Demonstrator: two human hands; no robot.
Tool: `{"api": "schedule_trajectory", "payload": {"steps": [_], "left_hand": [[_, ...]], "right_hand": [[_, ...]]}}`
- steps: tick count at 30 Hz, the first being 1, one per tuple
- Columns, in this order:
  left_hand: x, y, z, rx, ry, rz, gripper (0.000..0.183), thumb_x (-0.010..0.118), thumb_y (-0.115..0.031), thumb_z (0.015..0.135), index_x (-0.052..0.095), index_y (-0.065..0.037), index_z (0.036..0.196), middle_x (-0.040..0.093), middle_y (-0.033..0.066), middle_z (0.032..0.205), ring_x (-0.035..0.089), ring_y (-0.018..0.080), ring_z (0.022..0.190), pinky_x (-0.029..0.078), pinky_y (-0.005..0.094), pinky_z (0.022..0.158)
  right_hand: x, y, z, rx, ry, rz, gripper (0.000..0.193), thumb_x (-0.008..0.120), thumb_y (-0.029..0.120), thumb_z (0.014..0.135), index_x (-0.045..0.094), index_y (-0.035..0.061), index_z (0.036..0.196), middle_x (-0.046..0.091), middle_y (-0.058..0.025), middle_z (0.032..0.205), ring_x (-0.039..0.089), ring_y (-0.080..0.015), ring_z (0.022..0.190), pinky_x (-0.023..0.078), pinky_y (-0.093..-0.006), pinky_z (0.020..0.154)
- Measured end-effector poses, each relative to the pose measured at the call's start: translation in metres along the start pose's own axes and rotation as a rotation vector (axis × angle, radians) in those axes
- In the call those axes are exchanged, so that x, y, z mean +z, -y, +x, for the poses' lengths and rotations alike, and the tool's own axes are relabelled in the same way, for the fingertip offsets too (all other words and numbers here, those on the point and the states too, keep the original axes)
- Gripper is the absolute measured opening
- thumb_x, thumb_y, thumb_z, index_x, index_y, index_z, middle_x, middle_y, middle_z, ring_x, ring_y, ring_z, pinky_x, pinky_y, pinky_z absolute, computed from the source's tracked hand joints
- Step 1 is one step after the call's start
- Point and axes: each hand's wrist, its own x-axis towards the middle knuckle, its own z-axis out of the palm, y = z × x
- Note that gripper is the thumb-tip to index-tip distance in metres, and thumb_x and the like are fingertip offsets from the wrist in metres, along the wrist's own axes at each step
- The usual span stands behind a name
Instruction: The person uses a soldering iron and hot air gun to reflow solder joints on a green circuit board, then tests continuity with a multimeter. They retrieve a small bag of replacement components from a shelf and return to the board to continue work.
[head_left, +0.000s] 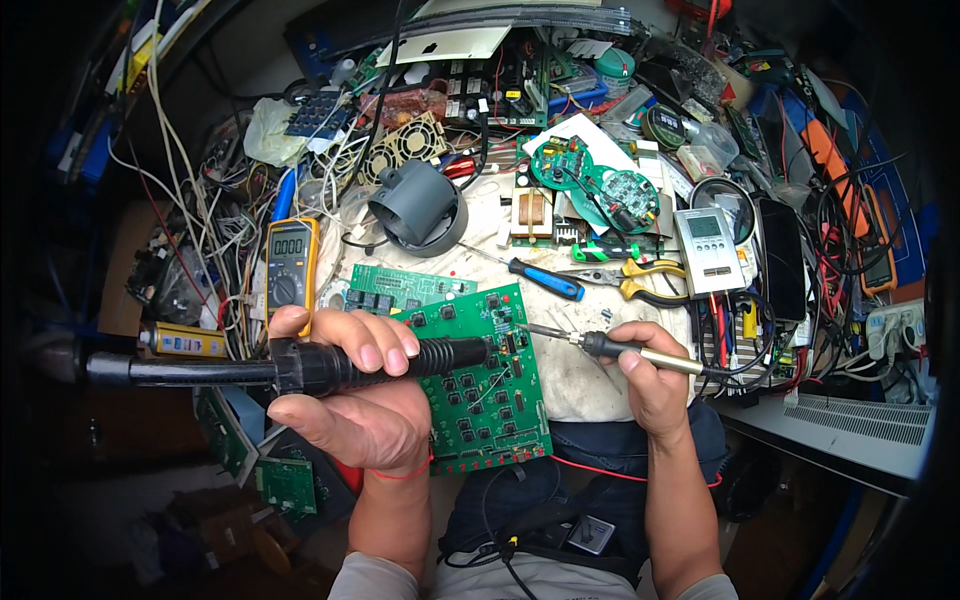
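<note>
At centre, left hand (375, 425) grips ribbed black hose (437, 358), right hand (655, 388) metal-handled soldering iron (597, 345); populated green circuit board (492, 415) seems unfinished.

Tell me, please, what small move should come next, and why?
Perhaps ease the black hose slightly nearer the soldering iron: the left hand holds the hose's end over the green circuit board, near where the right hand points the iron's tip.
</note>
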Motion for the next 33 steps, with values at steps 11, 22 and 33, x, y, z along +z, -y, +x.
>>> {"api": "schedule_trajectory", "payload": {"steps": [11,22,33], "left_hand": [[0.000,0.001,0.002,0.008,0.031,-0.032,0.074,0.054,-0.073,0.097,0.047,-0.007,0.129,0.048,0.0015,0.078,0.047,0.0140,0.066,0.043,0.0312,0.065],[0.001,0.009,0.003,0.040,0.032,-0.007,0.076,0.058,-0.077,0.091,0.043,-0.010,0.126,0.051,0.0051,0.076,0.052,0.0183,0.062,0.049,0.0359,0.061],[0.004,0.018,0.003,0.049,0.100,0.017,0.084,0.060,-0.081,0.085,0.040,-0.010,0.125,0.051,0.0068,0.069,0.054,0.0200,0.053,0.051,0.0352,0.053]], "right_hand": [[-0.001,-0.001,0.000,-0.006,-0.002,0.007,0.029,0.067,0.017,0.093,0.068,-0.0035,0.114,0.073,-0.0102,0.096,0.068,-0.0147,0.089,0.054,-0.0294,0.083],[0.000,0.000,0.000,0.003,0.003,0.015,0.028,0.066,0.015,0.094,0.067,-0.0033,0.115,0.073,-0.0105,0.098,0.068,-0.0146,0.089,0.055,-0.0290,0.083],[0.000,-0.003,0.001,0.023,-0.003,0.071,0.028,0.065,0.016,0.097,0.066,-0.0034,0.117,0.074,-0.0116,0.097,0.069,-0.0148,0.090,0.055,-0.0291,0.084]]}}
